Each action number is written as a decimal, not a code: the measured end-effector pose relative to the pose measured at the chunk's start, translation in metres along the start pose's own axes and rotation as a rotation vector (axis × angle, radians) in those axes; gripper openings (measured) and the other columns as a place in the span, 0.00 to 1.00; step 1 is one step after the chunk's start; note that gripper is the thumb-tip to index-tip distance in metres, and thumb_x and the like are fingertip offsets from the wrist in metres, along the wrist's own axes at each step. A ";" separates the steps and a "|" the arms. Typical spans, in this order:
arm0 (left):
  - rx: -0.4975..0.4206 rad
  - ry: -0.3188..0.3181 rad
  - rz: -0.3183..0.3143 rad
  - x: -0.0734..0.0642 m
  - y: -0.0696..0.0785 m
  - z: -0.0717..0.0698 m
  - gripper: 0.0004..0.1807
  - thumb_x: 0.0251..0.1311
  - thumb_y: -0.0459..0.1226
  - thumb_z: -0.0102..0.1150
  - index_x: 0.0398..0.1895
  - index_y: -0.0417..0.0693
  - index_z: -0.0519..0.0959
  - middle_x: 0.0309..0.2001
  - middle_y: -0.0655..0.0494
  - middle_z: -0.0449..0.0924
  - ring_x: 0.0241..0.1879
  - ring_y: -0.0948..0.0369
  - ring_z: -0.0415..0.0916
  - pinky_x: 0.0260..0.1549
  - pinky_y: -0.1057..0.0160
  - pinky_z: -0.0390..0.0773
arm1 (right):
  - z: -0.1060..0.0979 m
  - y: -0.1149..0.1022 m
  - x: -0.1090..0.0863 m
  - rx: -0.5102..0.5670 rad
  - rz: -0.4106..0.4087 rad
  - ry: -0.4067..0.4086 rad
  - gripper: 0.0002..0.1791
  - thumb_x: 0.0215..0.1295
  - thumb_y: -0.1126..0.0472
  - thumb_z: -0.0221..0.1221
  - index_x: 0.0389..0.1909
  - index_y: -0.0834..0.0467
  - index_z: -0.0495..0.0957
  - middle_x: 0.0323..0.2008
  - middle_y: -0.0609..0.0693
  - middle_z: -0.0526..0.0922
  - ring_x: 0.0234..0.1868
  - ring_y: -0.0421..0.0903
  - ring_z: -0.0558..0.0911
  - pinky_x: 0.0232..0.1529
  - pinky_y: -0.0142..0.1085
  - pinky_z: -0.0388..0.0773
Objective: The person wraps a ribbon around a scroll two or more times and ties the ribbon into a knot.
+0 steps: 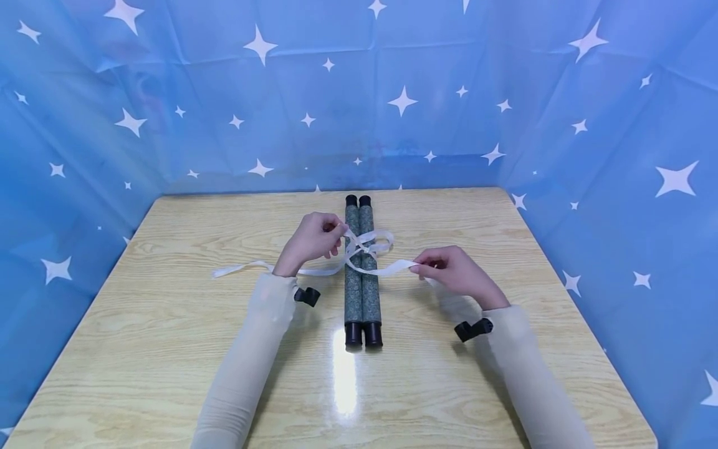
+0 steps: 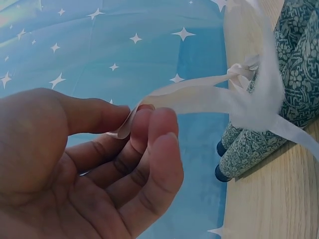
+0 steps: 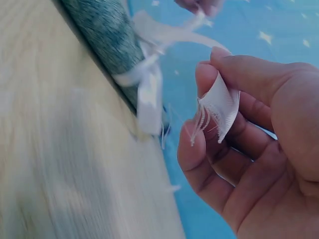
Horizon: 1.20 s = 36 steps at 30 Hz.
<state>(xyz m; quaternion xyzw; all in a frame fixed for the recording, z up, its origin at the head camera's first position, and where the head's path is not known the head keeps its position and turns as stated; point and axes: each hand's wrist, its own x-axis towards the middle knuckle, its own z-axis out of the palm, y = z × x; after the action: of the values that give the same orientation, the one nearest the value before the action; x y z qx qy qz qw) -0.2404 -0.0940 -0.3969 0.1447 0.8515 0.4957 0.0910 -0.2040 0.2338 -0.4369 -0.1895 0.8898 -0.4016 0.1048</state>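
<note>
A scroll rolled from both ends [image 1: 353,299], in green patterned cloth with black end knobs, lies lengthwise on the table as two parallel rolls. White ribbon [image 1: 387,270] goes across its middle, with a knot and a loop over the rolls. Just left of the knot, my left hand [image 1: 318,236] pinches a folded part of the ribbon between thumb and fingers, as the left wrist view shows. On the other side, my right hand [image 1: 453,269] pinches the ribbon close to a frayed end [image 3: 222,107]. Both hands are raised off the scroll.
The scroll rests on a light wood-grain table [image 1: 168,349]. One loose ribbon tail [image 1: 238,269] stretches left over the tabletop, partly behind my left wrist. A blue curtain with white stars [image 1: 336,93] hangs behind the table and along both sides.
</note>
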 end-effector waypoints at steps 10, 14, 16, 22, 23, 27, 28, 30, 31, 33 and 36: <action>0.005 -0.028 -0.035 0.001 -0.007 -0.009 0.14 0.78 0.40 0.52 0.36 0.42 0.83 0.26 0.44 0.80 0.31 0.37 0.83 0.29 0.46 0.86 | -0.035 0.030 -0.030 0.009 0.035 0.026 0.16 0.72 0.45 0.62 0.41 0.54 0.86 0.34 0.56 0.86 0.29 0.48 0.76 0.29 0.36 0.70; -0.001 -0.024 -0.040 0.001 -0.010 -0.011 0.14 0.77 0.39 0.52 0.38 0.41 0.84 0.26 0.44 0.80 0.28 0.41 0.83 0.31 0.43 0.86 | -0.046 0.039 -0.044 0.018 0.068 0.004 0.16 0.72 0.47 0.63 0.44 0.57 0.87 0.34 0.54 0.87 0.32 0.46 0.78 0.32 0.35 0.73; 0.005 -0.018 -0.044 0.001 -0.012 -0.012 0.14 0.78 0.39 0.52 0.38 0.41 0.84 0.26 0.43 0.80 0.29 0.39 0.83 0.31 0.43 0.86 | -0.050 0.043 -0.051 0.016 0.078 -0.009 0.16 0.72 0.48 0.63 0.45 0.58 0.87 0.34 0.53 0.87 0.33 0.46 0.79 0.33 0.35 0.74; 0.003 -0.010 -0.070 0.004 -0.021 -0.015 0.15 0.78 0.39 0.52 0.38 0.39 0.83 0.28 0.40 0.81 0.35 0.32 0.82 0.28 0.49 0.86 | -0.059 0.056 -0.070 0.038 0.053 -0.090 0.13 0.72 0.52 0.64 0.42 0.58 0.87 0.33 0.56 0.86 0.32 0.44 0.79 0.35 0.34 0.74; -0.001 -0.009 -0.076 0.005 -0.023 -0.015 0.15 0.78 0.39 0.52 0.38 0.39 0.83 0.28 0.41 0.81 0.34 0.33 0.82 0.29 0.48 0.86 | -0.060 0.059 -0.073 0.047 0.046 -0.104 0.12 0.72 0.53 0.64 0.41 0.58 0.87 0.32 0.57 0.86 0.30 0.44 0.78 0.34 0.34 0.74; 0.001 -0.007 -0.099 0.007 -0.031 -0.017 0.15 0.78 0.40 0.52 0.38 0.40 0.83 0.27 0.42 0.81 0.28 0.42 0.82 0.35 0.41 0.86 | -0.064 0.066 -0.084 0.076 0.007 -0.169 0.09 0.71 0.58 0.64 0.39 0.60 0.87 0.27 0.58 0.81 0.26 0.44 0.73 0.29 0.34 0.71; 0.000 -0.007 -0.107 0.008 -0.033 -0.017 0.15 0.78 0.39 0.52 0.38 0.39 0.83 0.27 0.42 0.81 0.26 0.46 0.82 0.36 0.40 0.85 | -0.066 0.067 -0.087 0.083 0.002 -0.191 0.08 0.71 0.59 0.64 0.38 0.60 0.86 0.25 0.57 0.80 0.24 0.44 0.72 0.28 0.34 0.70; 0.005 -0.011 -0.122 0.009 -0.037 -0.018 0.15 0.78 0.39 0.51 0.39 0.38 0.83 0.28 0.41 0.81 0.23 0.52 0.80 0.37 0.40 0.85 | -0.068 0.070 -0.092 0.100 -0.005 -0.243 0.08 0.72 0.60 0.63 0.37 0.61 0.86 0.24 0.57 0.78 0.23 0.44 0.69 0.27 0.33 0.69; 0.007 -0.013 -0.128 0.009 -0.039 -0.018 0.15 0.78 0.39 0.51 0.40 0.37 0.83 0.28 0.40 0.81 0.22 0.54 0.79 0.37 0.41 0.85 | -0.069 0.071 -0.095 0.109 -0.008 -0.269 0.08 0.72 0.60 0.63 0.37 0.61 0.85 0.24 0.56 0.77 0.22 0.45 0.67 0.26 0.33 0.69; 0.013 -0.015 -0.135 0.011 -0.042 -0.018 0.16 0.78 0.39 0.51 0.41 0.34 0.83 0.30 0.37 0.82 0.21 0.56 0.78 0.36 0.42 0.85 | -0.070 0.074 -0.099 0.134 -0.018 -0.317 0.08 0.73 0.61 0.62 0.36 0.61 0.85 0.23 0.57 0.77 0.21 0.46 0.66 0.25 0.32 0.69; 0.043 -0.015 -0.136 0.012 -0.047 -0.017 0.18 0.78 0.39 0.51 0.42 0.31 0.82 0.32 0.35 0.83 0.21 0.56 0.79 0.33 0.46 0.86 | -0.072 0.078 -0.104 0.166 -0.049 -0.369 0.08 0.73 0.64 0.61 0.34 0.61 0.84 0.22 0.57 0.74 0.20 0.48 0.63 0.23 0.33 0.67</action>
<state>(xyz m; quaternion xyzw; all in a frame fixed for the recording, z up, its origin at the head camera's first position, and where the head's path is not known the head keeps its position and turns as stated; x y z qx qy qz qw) -0.2646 -0.1260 -0.4298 0.0920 0.8692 0.4688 0.1277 -0.1535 0.3735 -0.4452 -0.2724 0.8145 -0.4343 0.2715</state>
